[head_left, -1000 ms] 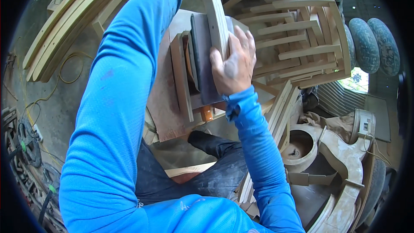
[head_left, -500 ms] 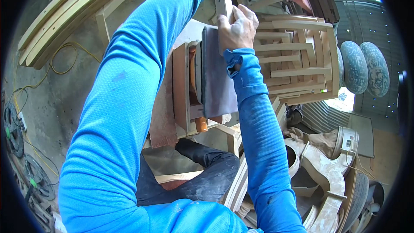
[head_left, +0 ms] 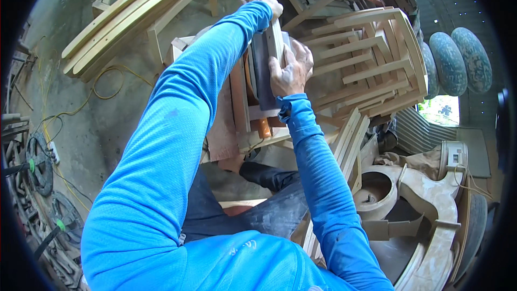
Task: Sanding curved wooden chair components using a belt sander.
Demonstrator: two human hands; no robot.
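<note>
A curved, pale wooden piece (head_left: 275, 40) lies lengthwise against the grey belt (head_left: 264, 83) of a sander with a wooden frame (head_left: 239, 97). My left hand (head_left: 263, 1) rests over the piece's far part, its fingers bent across the wood. Closer to me, my right hand (head_left: 292, 71) grips the near end, thumb on the left side and fingers on the right. An orange roller-like part (head_left: 264, 128) sticks out below the belt. My left sleeve covers part of the machine's left side.
Long curved wooden rails (head_left: 140, 16) stand at the far left, beside a yellow cord (head_left: 110, 97) on the floor. To the right is a stack of pale wooden frames (head_left: 371, 64). A large carved wooden part (head_left: 431, 188) lies at the lower right.
The wooden piece and both hands now sit lower along the belt, with more of the piece showing. My left hand has come fully into view. The whole view has also shifted.
</note>
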